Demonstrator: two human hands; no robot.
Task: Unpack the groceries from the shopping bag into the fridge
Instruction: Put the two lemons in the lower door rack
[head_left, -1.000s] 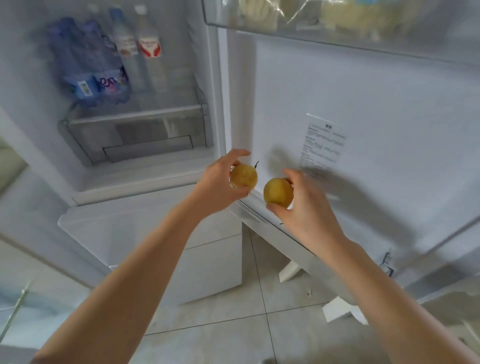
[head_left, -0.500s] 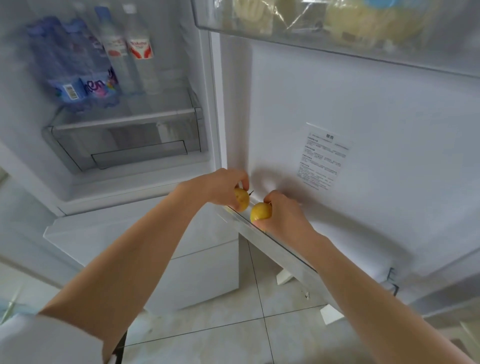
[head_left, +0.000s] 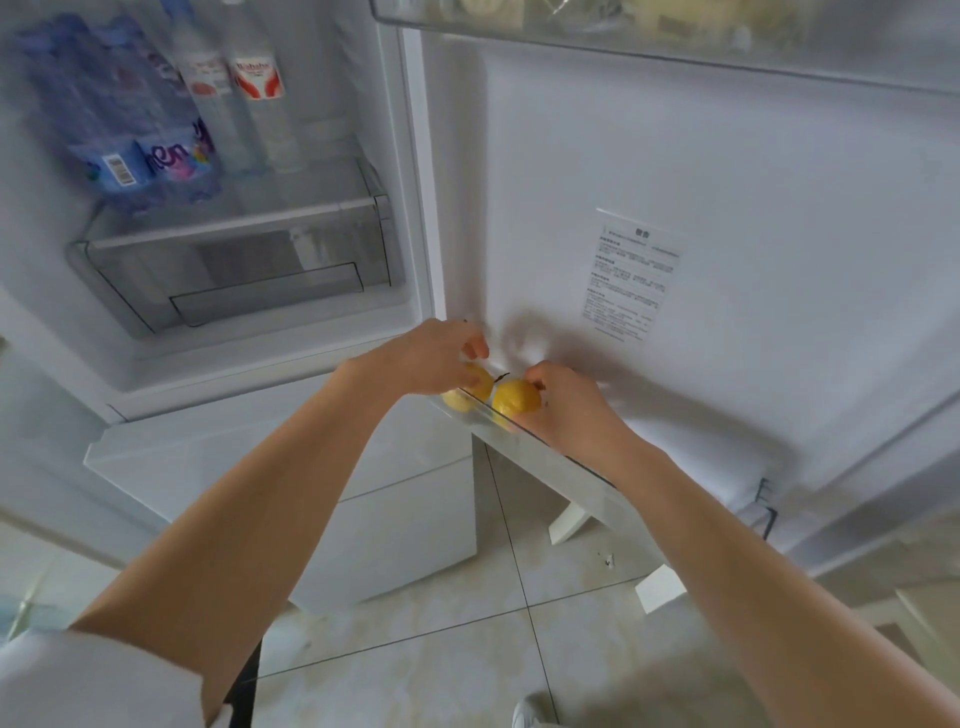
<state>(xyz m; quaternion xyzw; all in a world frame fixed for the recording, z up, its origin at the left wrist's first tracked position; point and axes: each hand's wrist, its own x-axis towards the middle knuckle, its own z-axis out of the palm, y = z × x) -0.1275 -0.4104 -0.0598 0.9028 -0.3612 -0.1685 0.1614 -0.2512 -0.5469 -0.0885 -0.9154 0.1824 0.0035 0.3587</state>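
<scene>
The left hand (head_left: 434, 358) and the right hand (head_left: 563, 410) are both down at the lowest door shelf (head_left: 545, 457), a clear-fronted tray along the foot of the open fridge door (head_left: 727, 182). Each grip is curled round one yellow fruit: the left fruit (head_left: 475, 384) sits under the left palm, partly behind the tray's clear lip, and the right fruit (head_left: 514, 397) is pinched between the right thumb and fingers just above that lip. The two fruits lie side by side, nearly touching, with a short dark stem showing between them. Both are roundish, so no long axis matters much; what counts is that the tray lies directly below both grips, and the left fruit looks already seated while the right one seems to need a small drop further. Whether the left fingers are loosening cannot be told.

A white printed label (head_left: 631, 275) is stuck on the door's inner face; its lines are too small to read. Inside the fridge, two clear bottles (head_left: 244, 104) carry red-and-white bands, and a blue wrapped pack (head_left: 119, 119) shows a barcode and the letters "hen"; nothing else is legible.
</scene>
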